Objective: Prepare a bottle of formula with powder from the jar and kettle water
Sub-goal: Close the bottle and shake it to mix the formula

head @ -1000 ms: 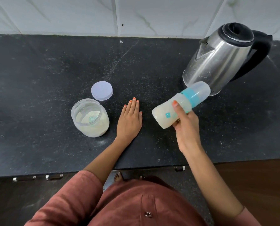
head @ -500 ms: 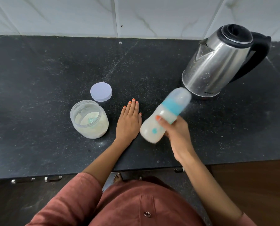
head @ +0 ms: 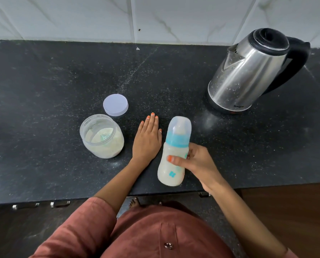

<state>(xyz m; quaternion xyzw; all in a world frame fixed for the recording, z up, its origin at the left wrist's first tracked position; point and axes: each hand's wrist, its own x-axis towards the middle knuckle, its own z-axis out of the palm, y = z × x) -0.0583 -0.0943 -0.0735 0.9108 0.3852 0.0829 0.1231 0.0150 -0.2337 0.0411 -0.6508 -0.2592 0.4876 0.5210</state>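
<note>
Right hand (head: pixel 196 162) grips the baby bottle (head: pixel 175 149) round its lower body. The thumb of the right fingers (head: pixel 174 158) crosses the front and the other fingers curl behind, so it's a full wrap grasp. The bottle is capped, with a clear dome over a blue collar, and filled with milky liquid. Its long axis runs from the base, nearest the person, out past the right fingertips to the cap, leaning a little toward the kettle (head: pixel 248 75). Can't tell if the base touches the tabletop (head: pixel 62 81) or hangs just above it. Left hand (head: pixel 147 140) lies flat on the tabletop, palm down, left fingers (head: pixel 151 123) straight and together, holding nothing, just beside the bottle and not visibly touching it. Key relation: the bottle is already inside the right fingers and the left fingers are only a neighbour, so the next move belongs to the right hand. Likely step is mixing; powder and water look to be in, so the task is near done. Setting it down needs the axis brought upright first. The open formula jar (head: pixel 102 138) sits on the far side of the left fingers from the bottle, part full of powder. Its lid (head: pixel 115 104) lies flat beyond the jar, off to the little-finger side of the left fingertips. The kettle stands well beyond the right fingers, apart from the bottle.
</note>
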